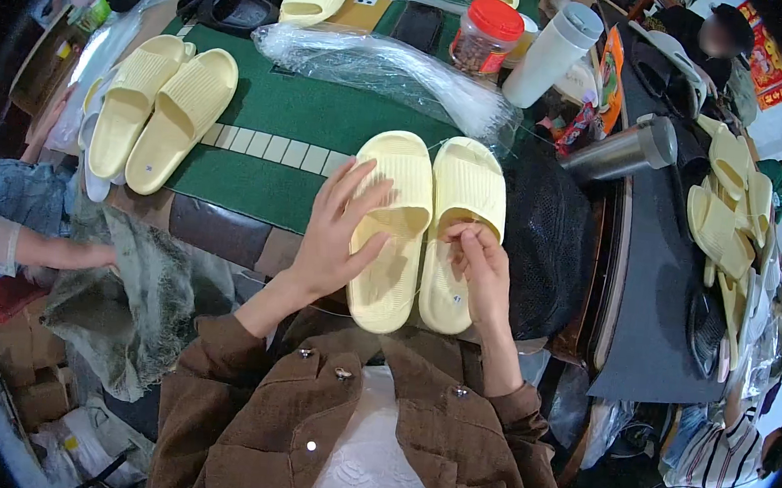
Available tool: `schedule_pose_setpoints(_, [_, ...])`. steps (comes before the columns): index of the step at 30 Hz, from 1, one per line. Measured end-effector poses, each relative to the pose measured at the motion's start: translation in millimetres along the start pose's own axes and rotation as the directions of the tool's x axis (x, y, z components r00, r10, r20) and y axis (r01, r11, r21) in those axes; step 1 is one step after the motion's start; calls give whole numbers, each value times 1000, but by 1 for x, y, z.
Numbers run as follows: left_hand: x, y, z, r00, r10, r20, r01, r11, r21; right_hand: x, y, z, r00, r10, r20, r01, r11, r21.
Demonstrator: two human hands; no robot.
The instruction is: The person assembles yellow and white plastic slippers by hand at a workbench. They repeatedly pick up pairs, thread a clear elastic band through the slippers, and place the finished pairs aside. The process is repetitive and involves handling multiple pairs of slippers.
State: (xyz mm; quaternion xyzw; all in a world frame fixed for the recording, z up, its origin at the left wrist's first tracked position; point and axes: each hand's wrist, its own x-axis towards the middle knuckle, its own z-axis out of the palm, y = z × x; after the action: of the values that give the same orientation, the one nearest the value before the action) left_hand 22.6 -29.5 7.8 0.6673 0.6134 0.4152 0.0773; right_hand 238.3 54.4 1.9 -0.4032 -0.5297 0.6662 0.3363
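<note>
Your left hand [336, 237] is released, fingers spread over the left pale-yellow slide sandal [382, 292]. Your right hand [484, 269] is pinched closed (anything gripped cannot be told) at the strap opening of the right slide sandal [473, 179]. Both stand side by side, toes toward the green mat [282, 104].

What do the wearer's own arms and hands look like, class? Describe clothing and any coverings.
The left hand and right hand are bare, with no gloves. The left sleeve and right sleeve are long, brown and loose, belonging to a brown jacket; both end short of the wrists, leaving them uncovered. No cables show on either arm.
</note>
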Motion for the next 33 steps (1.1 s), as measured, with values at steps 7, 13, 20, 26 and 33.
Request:
schedule_pose_setpoints(7, [-2,61,-8,949,29,313,62,959,-275,0,0,3,997,-75,24,68,976,208])
schedule_pose_setpoints(13, [-18,59,28,910,155,384,-31,950,-310,0,0,-1,996,-69,48,49,945,324])
schedule_pose_setpoints(20, [2,64,-27,964,20,265,98,899,-427,0,0,0,998,-56,-11,56,959,276])
schedule_pose_setpoints(26, [3,51,-58,974,168,155,20,614,-789,-2,-3,3,997,-72,0,70,977,203])
schedule_pose_setpoints(33, [-6,60,-66,961,133,243,230,105,-968,-1,0,3,995,-98,2,96,983,157])
